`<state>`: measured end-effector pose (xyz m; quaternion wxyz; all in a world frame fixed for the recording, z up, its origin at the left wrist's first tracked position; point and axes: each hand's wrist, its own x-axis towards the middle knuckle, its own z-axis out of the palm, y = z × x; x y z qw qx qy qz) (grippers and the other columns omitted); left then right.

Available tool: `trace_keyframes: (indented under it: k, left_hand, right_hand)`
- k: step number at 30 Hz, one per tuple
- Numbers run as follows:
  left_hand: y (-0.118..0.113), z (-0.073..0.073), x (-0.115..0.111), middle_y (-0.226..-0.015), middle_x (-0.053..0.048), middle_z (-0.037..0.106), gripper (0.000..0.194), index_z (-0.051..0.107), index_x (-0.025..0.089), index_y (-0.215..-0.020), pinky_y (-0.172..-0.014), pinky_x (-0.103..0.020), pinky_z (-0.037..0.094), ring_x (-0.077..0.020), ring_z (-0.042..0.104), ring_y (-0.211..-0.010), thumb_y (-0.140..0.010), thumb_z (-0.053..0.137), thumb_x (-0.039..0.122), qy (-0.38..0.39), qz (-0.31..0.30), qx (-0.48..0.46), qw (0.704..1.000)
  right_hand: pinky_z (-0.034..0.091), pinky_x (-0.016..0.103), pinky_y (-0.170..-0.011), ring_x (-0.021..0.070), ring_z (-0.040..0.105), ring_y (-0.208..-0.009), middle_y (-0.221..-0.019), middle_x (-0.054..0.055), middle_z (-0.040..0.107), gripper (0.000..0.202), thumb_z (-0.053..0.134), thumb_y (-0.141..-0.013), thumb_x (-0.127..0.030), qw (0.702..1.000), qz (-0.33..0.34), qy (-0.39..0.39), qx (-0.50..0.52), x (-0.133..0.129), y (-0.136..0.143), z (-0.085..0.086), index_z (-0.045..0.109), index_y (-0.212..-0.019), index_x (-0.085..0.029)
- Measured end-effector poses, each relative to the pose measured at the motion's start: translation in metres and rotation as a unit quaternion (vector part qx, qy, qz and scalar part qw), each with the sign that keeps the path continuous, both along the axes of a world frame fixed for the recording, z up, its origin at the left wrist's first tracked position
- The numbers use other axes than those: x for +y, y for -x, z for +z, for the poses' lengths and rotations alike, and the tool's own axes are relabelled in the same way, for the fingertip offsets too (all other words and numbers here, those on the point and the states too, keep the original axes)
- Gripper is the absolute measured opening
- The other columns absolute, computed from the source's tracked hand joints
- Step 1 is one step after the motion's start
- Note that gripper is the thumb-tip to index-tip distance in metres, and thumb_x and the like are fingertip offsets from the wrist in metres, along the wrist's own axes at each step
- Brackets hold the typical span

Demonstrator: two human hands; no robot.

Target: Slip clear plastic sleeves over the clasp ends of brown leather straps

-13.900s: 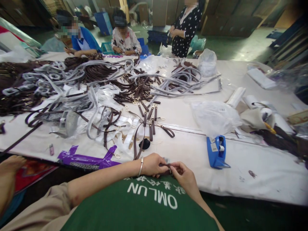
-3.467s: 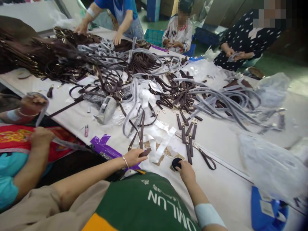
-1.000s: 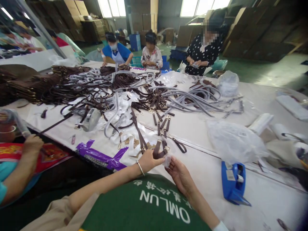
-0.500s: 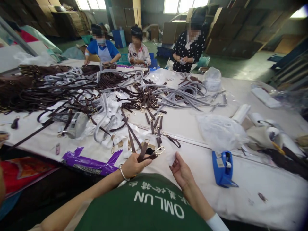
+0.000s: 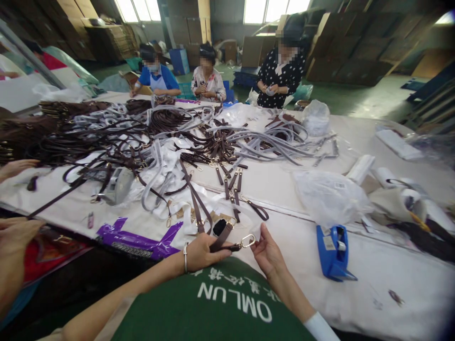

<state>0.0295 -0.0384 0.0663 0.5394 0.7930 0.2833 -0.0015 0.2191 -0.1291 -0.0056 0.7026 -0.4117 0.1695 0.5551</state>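
My left hand is closed round a brown strap, near the table's front edge. A gold clasp sticks out from the strap's end, toward my right hand. My right hand pinches a thin, whitish translucent piece between thumb and fingertips, close beside the clasp. Just beyond my left hand lies a small black item. Short brown straps with gold hardware lie farther up the table, and a looped brown strap rests beyond my right hand.
A blue tape dispenser stands at the right, with a plastic bag behind it. Purple packaging lies at the front left. Long dark straps are heaped at the left. Another person's hand is at the left edge; several people stand across the table.
My left hand has moved slightly right and down, bringing the strap's clasp up to my right hand's fingertips. Another person's hands have come farther into view at the left.
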Motion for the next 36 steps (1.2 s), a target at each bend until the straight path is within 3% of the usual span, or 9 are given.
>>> trace_keyframes:
  k: [8, 12, 15, 18, 21, 25, 28, 32, 36]
  left_hand:
    - [-0.019, -0.022, -0.002, -0.059, 0.001, 0.051, 0.040, 0.071, 0.014, -0.095, -0.052, -0.018, 0.032, -0.0095, 0.044, -0.057, -0.081, 0.053, 0.047, -0.013, 0.097, 0.013, 0.995]
    - [-0.033, -0.029, -0.002, -0.049, 0.003, 0.044, 0.045, 0.066, 0.009, -0.074, -0.044, -0.018, 0.028, -0.0078, 0.039, -0.046, -0.078, 0.056, 0.052, 0.064, 0.118, -0.002, 0.991]
    - [-0.044, -0.037, 0.001, -0.041, 0.004, 0.043, 0.050, 0.061, 0.009, -0.072, -0.040, -0.018, 0.028, -0.0073, 0.037, -0.037, -0.077, 0.054, 0.058, 0.125, 0.122, -0.004, 0.985]
    - [-0.048, -0.047, 0.011, -0.051, -0.002, 0.056, 0.056, 0.061, 0.008, -0.076, -0.043, -0.018, 0.035, -0.0085, 0.047, -0.042, -0.080, 0.047, 0.062, 0.187, 0.033, -0.035, 0.981]
    - [-0.044, -0.052, 0.029, -0.076, -0.011, 0.066, 0.061, 0.063, 0.007, -0.081, -0.058, -0.019, 0.045, -0.0117, 0.060, -0.062, -0.085, 0.038, 0.062, 0.212, -0.045, -0.060, 0.974]
    - [-0.032, -0.044, 0.050, -0.079, -0.008, 0.066, 0.050, 0.064, 0.009, -0.099, -0.064, -0.020, 0.045, -0.0112, 0.059, -0.066, -0.088, 0.042, 0.053, 0.093, -0.091, -0.043, 0.991]
    - [-0.029, -0.028, 0.051, -0.072, -0.003, 0.063, 0.039, 0.065, 0.014, -0.104, -0.061, -0.017, 0.042, -0.0097, 0.056, -0.062, -0.089, 0.045, 0.044, 0.010, -0.134, -0.023, 0.991]
    - [-0.035, -0.011, 0.034, -0.063, 0.000, 0.056, 0.038, 0.065, 0.014, -0.102, -0.056, -0.016, 0.038, -0.0093, 0.051, -0.058, -0.089, 0.044, 0.043, -0.042, -0.067, -0.029, 0.996]
    - [-0.038, -0.002, 0.019, -0.051, 0.004, 0.047, 0.043, 0.060, 0.014, -0.113, -0.048, -0.017, 0.034, -0.0082, 0.044, -0.046, -0.090, 0.042, 0.045, 0.000, -0.042, -0.029, 0.999]
  right_hand:
    - [0.051, 0.018, -0.063, 0.0091, 0.062, -0.070, -0.082, -0.002, 0.069, 0.023, 0.077, -0.068, -0.031, 0.990, 0.052, -0.059, -0.113, -0.003, 0.008, 0.009, 0.066, -0.085, -0.021]
    - [0.048, 0.022, -0.069, 0.0116, 0.060, -0.075, -0.087, 0.002, 0.068, 0.025, 0.075, -0.068, -0.034, 0.964, 0.170, -0.080, -0.188, -0.004, 0.016, 0.015, 0.068, -0.087, -0.019]
    - [0.047, 0.023, -0.067, 0.0128, 0.059, -0.074, -0.087, 0.003, 0.068, 0.027, 0.073, -0.070, -0.037, 0.949, 0.226, -0.072, -0.208, -0.004, 0.018, 0.016, 0.069, -0.088, -0.017]
    - [0.048, 0.021, -0.064, 0.0112, 0.058, -0.071, -0.085, 0.001, 0.067, 0.025, 0.075, -0.068, -0.034, 0.957, 0.193, -0.062, -0.208, -0.006, 0.013, 0.017, 0.068, -0.086, -0.018]
    - [0.048, 0.017, -0.059, 0.0097, 0.057, -0.071, -0.086, -0.001, 0.066, 0.028, 0.078, -0.064, -0.031, 0.966, 0.131, -0.029, -0.220, -0.009, -0.003, 0.017, 0.068, -0.086, -0.020]
    - [0.048, 0.014, -0.053, 0.0088, 0.057, -0.070, -0.084, -0.003, 0.065, 0.033, 0.081, -0.060, -0.031, 0.965, 0.063, 0.013, -0.255, -0.016, -0.031, 0.023, 0.068, -0.088, -0.021]
    - [0.049, 0.014, -0.053, 0.0081, 0.058, -0.072, -0.088, -0.003, 0.066, 0.034, 0.081, -0.060, -0.031, 0.962, 0.007, 0.011, -0.273, -0.022, -0.050, 0.029, 0.067, -0.090, -0.022]
    - [0.053, 0.016, -0.059, 0.0070, 0.058, -0.070, -0.085, -0.005, 0.065, 0.032, 0.081, -0.062, -0.030, 0.966, -0.033, -0.010, -0.255, -0.028, -0.060, 0.033, 0.066, -0.089, -0.022]
    - [0.052, 0.014, -0.057, 0.0055, 0.055, -0.062, -0.071, -0.006, 0.059, 0.028, 0.079, -0.064, -0.030, 0.981, -0.035, -0.065, -0.179, -0.031, -0.054, 0.030, 0.064, -0.085, -0.021]
